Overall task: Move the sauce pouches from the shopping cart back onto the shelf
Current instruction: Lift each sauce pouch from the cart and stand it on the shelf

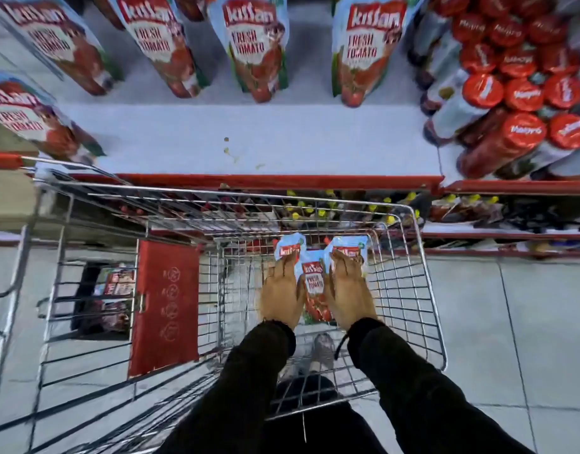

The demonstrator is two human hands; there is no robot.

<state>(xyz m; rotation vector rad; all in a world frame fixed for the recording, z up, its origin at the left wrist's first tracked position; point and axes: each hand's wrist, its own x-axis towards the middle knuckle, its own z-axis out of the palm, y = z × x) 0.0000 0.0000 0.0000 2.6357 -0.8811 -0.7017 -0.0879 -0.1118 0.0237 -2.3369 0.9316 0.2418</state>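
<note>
Store aisle: white shelf (249,139) at 12 o'clock holds standing pouches, its front strip bare, with the wire cart (422,290) below. Three sauce pouches (314,283) lie in the cart basket; the centre one sits between your hands. Your left hand (280,296) and right hand (347,293) lie flat on the outer pouches, fingers extended toward 12 o'clock; whether they grip, cannot tell.
</note>
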